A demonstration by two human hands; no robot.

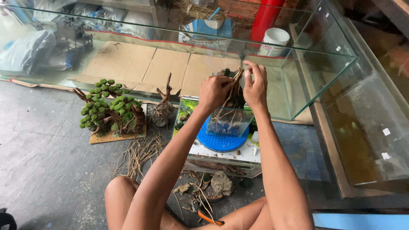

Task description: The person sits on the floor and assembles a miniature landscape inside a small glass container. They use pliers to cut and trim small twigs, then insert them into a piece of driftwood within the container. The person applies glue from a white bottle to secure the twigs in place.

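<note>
Left hand: I see my left hand (214,91) curled around the left side of a piece of driftwood (233,91). The fingers are pressed onto it.
Right hand: My right hand (254,87) is on the right side of the same wood. The fingertips (247,68) pinch a thin root near the top.
Driftwood: It is dark, with pale thin roots hanging down. It stands up between my two hands, over a small glass box (228,121).
Small glass box: It sits on a round blue plate (221,140). Some roots hang into the box.
Blue plate: It rests on a white flat stand (221,153) on the floor, just in front of my knees.
Big glass tank: A long empty glass tank (298,89) lies behind my hands, with brown cardboard (140,64) under it.
Little trees: Two small trees with green moss balls (108,108) stand on a board to the left, well apart from my hands.
Bare root piece: One brown root piece (162,106) stands up just beside the little trees.
Loose twigs: A pile of thin twigs (138,153) lies on the grey floor (42,149) near my left knee.
Cutters: A tool with orange handles (208,217) lies on the floor between my legs.
White cup: A white cup (272,41) stands behind the big tank, beside a red pipe (265,17).
</note>
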